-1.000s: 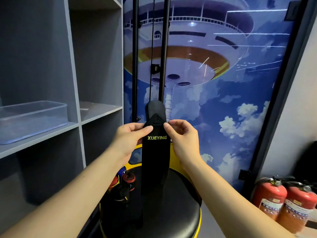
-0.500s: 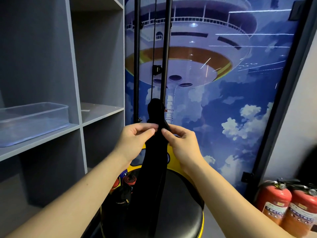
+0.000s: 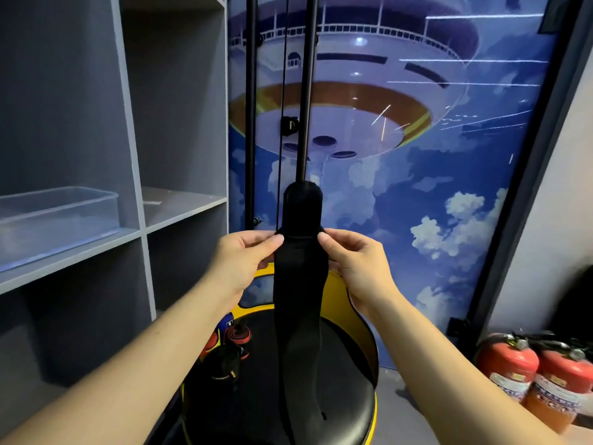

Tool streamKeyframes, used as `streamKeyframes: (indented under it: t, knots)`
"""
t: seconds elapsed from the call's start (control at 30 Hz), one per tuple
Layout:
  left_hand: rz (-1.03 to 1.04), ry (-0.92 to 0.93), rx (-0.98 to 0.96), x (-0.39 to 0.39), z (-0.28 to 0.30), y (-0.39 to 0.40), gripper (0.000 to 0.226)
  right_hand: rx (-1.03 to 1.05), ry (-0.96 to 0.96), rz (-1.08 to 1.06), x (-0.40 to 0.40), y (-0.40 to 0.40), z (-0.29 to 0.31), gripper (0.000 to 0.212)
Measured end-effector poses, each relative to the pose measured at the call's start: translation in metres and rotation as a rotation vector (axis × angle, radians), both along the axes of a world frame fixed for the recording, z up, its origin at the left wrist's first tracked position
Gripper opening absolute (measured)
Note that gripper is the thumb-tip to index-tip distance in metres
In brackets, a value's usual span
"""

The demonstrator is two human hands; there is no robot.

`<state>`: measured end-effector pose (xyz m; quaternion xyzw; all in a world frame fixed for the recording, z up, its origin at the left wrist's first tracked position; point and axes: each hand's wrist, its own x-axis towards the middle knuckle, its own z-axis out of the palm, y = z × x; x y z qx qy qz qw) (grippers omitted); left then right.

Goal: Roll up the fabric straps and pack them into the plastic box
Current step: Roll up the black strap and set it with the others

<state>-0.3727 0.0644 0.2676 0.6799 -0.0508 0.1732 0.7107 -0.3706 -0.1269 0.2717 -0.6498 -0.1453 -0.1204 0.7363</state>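
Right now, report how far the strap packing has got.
Done: nothing packed; the clear plastic box on the grey shelf looks empty. In hand: both hands, left and right, pinch the long black fabric strap, unrolled. Left: rolling it, plus the straps on the black stool.

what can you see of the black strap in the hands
The black fabric strap is long, matte and looks soft. It hangs upright, its rounded upper end standing above the fingers. The left hand and right hand pinch its edges near the top. Its lower length trails down, slightly twisted, over the black stool seat.
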Motion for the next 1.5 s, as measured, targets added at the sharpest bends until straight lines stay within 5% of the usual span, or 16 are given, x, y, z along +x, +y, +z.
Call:
streamKeyframes:
  t: [0.4, 0.57, 0.9, 1.37, 1.5]
  knots:
    - [-0.159, -0.020, 0.134, -0.010, -0.006, 0.000, 0.011, -0.063, 0.026, 0.026, -0.011, -0.030, -0.010, 0.034]
    - [-0.097, 0.154, 0.101, 0.019, -0.069, -0.003, 0.007, -0.075, 0.188, 0.011, 0.020, -0.020, -0.068, 0.005]
    - [0.089, 0.518, 0.165, 0.108, -0.228, -0.004, 0.005, -0.159, 0.492, -0.123, 0.117, 0.005, -0.226, 0.008]
    - [0.371, 0.679, 0.002, 0.271, -0.296, 0.000, 0.005, -0.116, 0.628, -0.208, 0.288, 0.045, -0.309, 0.008]
    - [0.289, 0.738, -0.068, 0.312, -0.332, 0.006, 0.037, -0.088, 0.712, -0.129, 0.324, 0.056, -0.329, 0.024]
